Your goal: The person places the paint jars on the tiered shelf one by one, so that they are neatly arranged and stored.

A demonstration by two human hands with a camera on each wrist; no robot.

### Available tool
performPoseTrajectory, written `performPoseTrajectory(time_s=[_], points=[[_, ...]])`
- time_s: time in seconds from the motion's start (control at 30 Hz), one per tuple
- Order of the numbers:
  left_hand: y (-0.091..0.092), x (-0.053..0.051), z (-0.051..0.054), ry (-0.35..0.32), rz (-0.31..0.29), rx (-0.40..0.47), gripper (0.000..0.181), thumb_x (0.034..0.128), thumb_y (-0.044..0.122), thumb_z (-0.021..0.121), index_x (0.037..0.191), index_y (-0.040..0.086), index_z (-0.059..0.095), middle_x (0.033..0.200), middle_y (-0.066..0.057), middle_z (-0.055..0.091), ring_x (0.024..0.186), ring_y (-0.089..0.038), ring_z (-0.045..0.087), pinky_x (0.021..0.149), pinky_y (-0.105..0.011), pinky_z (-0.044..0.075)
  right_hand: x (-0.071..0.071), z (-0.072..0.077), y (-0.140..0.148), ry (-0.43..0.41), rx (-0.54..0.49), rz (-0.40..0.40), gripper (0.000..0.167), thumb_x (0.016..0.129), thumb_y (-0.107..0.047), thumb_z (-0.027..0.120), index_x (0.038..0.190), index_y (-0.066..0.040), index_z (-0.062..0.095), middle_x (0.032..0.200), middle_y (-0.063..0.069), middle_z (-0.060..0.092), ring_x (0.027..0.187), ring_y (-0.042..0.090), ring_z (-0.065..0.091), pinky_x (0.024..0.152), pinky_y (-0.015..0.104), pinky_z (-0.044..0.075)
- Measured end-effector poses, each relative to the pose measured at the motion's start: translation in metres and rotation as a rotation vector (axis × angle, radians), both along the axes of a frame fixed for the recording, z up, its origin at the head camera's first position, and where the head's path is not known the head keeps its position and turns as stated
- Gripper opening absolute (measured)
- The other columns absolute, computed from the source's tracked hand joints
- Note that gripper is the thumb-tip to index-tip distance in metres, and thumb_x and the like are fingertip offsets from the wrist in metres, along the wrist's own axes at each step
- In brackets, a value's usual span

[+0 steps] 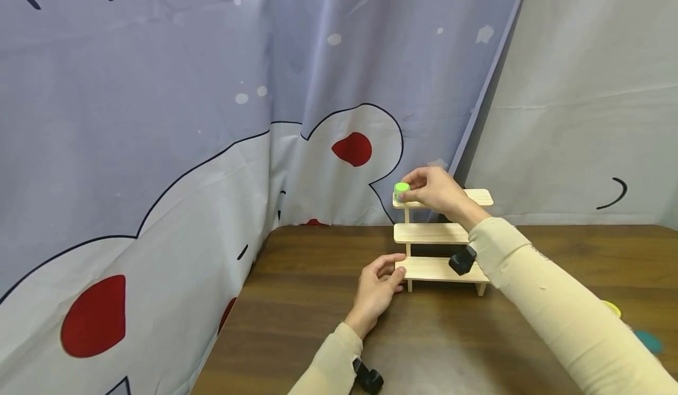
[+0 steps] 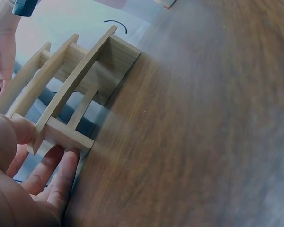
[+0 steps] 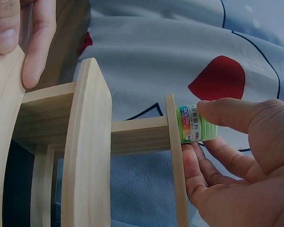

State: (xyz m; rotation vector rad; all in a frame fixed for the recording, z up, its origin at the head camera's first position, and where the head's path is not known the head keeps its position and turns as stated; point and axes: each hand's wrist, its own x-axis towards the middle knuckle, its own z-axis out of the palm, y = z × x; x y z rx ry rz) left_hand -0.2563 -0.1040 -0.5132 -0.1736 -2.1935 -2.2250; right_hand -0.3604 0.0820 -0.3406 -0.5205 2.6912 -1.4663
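By the right hand (image 1: 436, 193), a green jar (image 1: 402, 189) was pinched at the top shelf (image 1: 479, 196)'s left end, apparently placed, only release remaining; the bottom shelf (image 1: 430, 269) was gripped by the left hand (image 1: 375, 290).

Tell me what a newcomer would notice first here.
Probably the bright green jar, pinched in the right hand at the left end of the top tier of the pale wooden shelf. Next, perhaps, the large red patch on the hanging cloth, lower left in the head view. The left hand holds the bottom tier's left end.
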Motion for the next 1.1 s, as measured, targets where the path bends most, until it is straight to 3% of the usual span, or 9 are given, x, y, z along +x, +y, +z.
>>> performPoseTrajectory(time_s=[0.37,0.7,1.1], points=[[0.000,0.001,-0.002,0.002,-0.001,-0.005,0.027,0.1065,0.009,0.076,0.133,0.012,0.079,0.111,-0.006,0.077,0.093,-0.014,0.074,0.087,-0.039,0.069,-0.002,-0.009,-0.001,-0.006,0.030,0.002,0.044,0.096,-0.006,0.085,0.135,0.006,0.068,0.124,0.019,0.074,0.113,0.028,0.068,0.097,0.036,0.058],[-0.001,0.002,0.000,0.013,0.005,-0.021,0.027,0.1071,0.009,0.075,0.134,0.012,0.079,0.111,-0.007,0.077,0.093,-0.014,0.074,0.086,-0.037,0.069,-0.003,-0.008,-0.001,-0.016,0.003,0.001,0.045,0.095,-0.006,0.087,0.134,0.006,0.067,0.124,0.019,0.073,0.112,0.028,0.068,0.097,0.035,0.058],[0.000,0.001,-0.001,0.010,0.002,-0.019,0.027,0.1068,0.009,0.076,0.133,0.012,0.079,0.112,-0.007,0.077,0.094,-0.015,0.074,0.085,-0.036,0.068,0.001,-0.013,-0.003,0.019,-0.003,-0.069,0.051,0.092,-0.010,0.090,0.135,0.004,0.068,0.127,0.021,0.073,0.118,0.032,0.068,0.106,0.045,0.057]])
